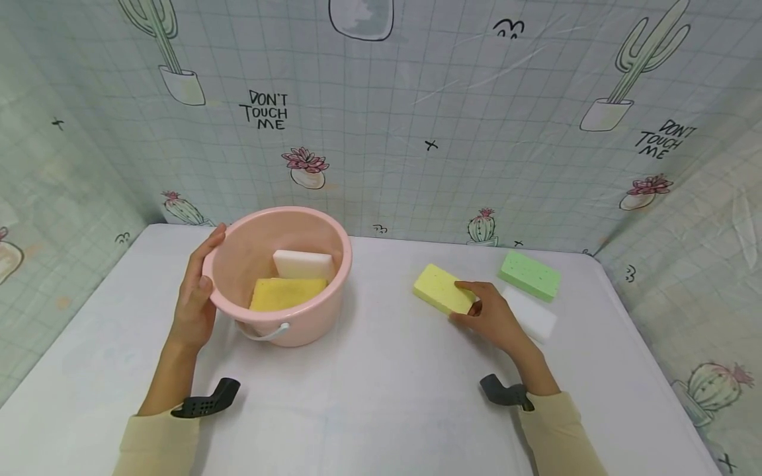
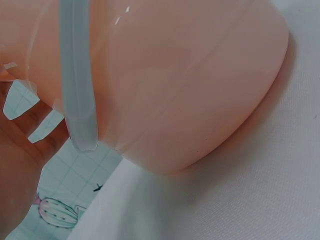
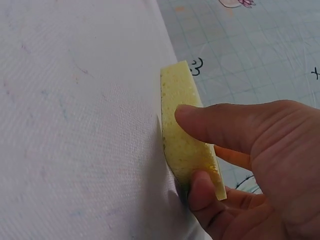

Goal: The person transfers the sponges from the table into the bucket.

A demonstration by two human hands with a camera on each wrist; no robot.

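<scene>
At the left of the table stands a pink bucket [image 1: 309,314] with a pale handle [image 2: 80,75]. My left hand [image 1: 196,297] rests on the bucket's left side, its fingers spread and fairly straight along the outside near the rim. Inside the bucket lie a yellow sponge [image 1: 286,293] and a white sponge [image 1: 303,264]. Over on the right, my right hand [image 1: 491,314] pinches another yellow sponge [image 1: 437,287] by its near end, thumb on one edge. The right wrist view shows that sponge [image 3: 177,135] close against the tabletop, slightly tilted.
A green sponge [image 1: 530,274] and a white sponge [image 1: 530,314] lie beyond my right hand, the white one partly behind it. A white cloth covers the table [image 1: 369,410]. Printed curtains [image 1: 387,119] hang at its back and sides.
</scene>
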